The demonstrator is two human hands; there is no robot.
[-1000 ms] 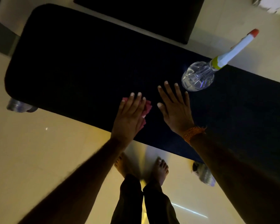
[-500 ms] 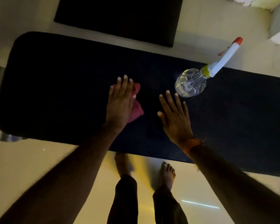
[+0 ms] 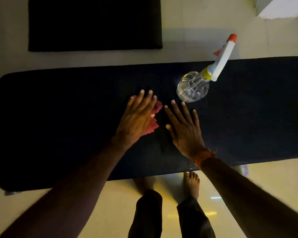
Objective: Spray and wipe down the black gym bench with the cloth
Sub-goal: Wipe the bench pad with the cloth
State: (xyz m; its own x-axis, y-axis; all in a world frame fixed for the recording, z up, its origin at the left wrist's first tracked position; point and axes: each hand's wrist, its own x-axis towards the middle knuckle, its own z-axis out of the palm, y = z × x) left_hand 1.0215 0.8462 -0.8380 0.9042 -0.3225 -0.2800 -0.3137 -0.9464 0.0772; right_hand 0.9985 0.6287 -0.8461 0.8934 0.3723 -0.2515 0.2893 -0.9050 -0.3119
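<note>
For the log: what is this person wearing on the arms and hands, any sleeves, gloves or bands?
The left hand and right hand are bare, no gloves. The left forearm and right forearm show no sleeves. An orange thread band circles the right wrist. No watch shows.

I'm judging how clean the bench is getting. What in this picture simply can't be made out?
- Head view: most of the cloth is hidden under the left hand.
- Head view: the bench runs off the right frame edge, so that end is unseen.
- Head view: wet or wiped patches on the bench are lost in the dark.
- Head view: the spray bottle is clear and glary, so its fill level is unreadable.
</note>
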